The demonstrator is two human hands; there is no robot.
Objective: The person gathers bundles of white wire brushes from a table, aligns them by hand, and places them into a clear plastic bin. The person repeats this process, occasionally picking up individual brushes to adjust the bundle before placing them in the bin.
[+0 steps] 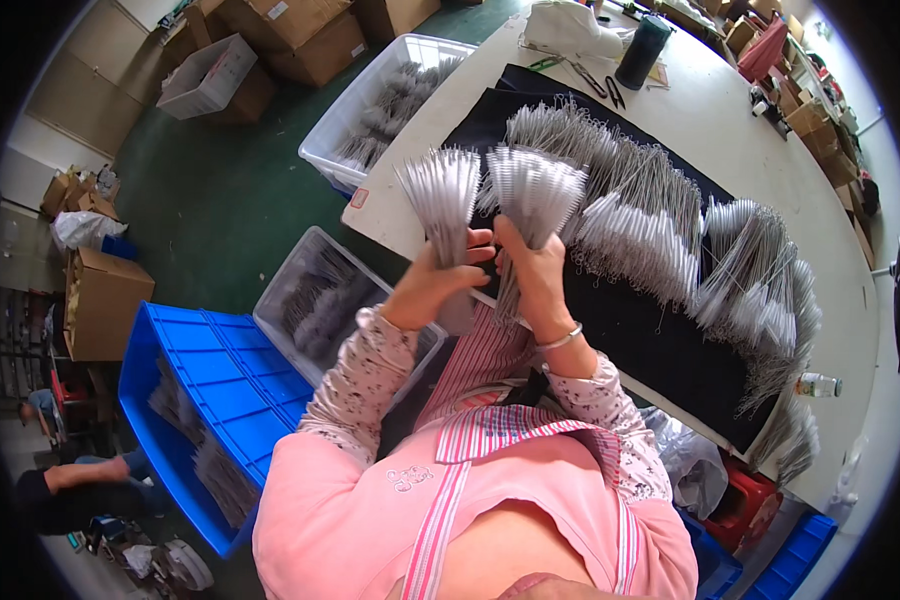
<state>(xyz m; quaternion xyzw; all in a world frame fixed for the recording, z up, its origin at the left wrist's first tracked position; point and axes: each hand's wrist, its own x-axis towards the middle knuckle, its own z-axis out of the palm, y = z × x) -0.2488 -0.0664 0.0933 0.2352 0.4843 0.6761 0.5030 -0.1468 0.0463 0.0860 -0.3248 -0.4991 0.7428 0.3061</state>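
My left hand (432, 285) is closed around a bundle of thin wire brushes (442, 190), whose pale bristle ends fan out at the top. Beside it, my right hand (538, 280) grips a second bundle of brushes (536, 190), also held upright with the bristles up. Both hands are close together at the table's near-left edge. A long heap of similar brushes (640, 235) with looped wire ends lies just right of my right hand, on a black cloth (670, 350). Another heap of brushes (755, 270) lies farther right.
At the far side of the white table (770, 170) stand a dark bottle (644, 52) and some pliers (587, 78). A small jar (818, 385) is at right. Left of the table, a white crate (315, 150), a grey crate (315, 240) and a blue bin (220, 370) hold brushes.
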